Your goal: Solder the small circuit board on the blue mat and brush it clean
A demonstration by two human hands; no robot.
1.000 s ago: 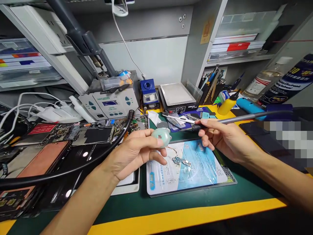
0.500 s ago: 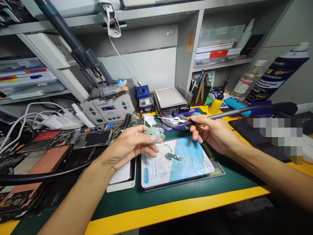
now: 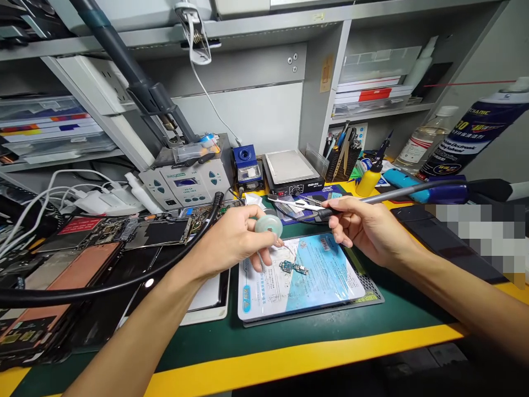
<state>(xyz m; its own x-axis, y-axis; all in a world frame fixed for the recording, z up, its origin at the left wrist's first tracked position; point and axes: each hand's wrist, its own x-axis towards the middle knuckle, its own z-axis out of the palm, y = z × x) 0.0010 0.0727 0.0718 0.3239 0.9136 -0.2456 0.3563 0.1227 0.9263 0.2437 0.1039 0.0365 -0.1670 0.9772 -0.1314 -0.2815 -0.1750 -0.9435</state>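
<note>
My left hand [image 3: 235, 237] is closed on a pale green spool [image 3: 269, 225], pinched between thumb and fingers. A short copper-coloured strand of desoldering braid [image 3: 281, 242] comes out of its lower edge. My right hand [image 3: 363, 226] grips what looks like a grey soldering iron [image 3: 388, 194], with a black ribbed part showing at the fingertips. Its working tip cannot be made out. Below and between both hands, a small phone circuit board [image 3: 294, 268] lies on a blue and white printed pad [image 3: 318, 286].
A hot air station [image 3: 190, 182], a blue iron stand [image 3: 247, 165] and a heating plate [image 3: 291, 168] line the back. Phone parts [image 3: 82, 270] crowd the left, crossed by a black hose [image 3: 124, 286]. A yellow bottle [image 3: 369, 181] and a solvent can [image 3: 475, 129] stand right.
My left hand has turned with the spool and shifted slightly right, so the spool's face shows differently. The right hand keeps its hold; the whole view has shifted a little.
</note>
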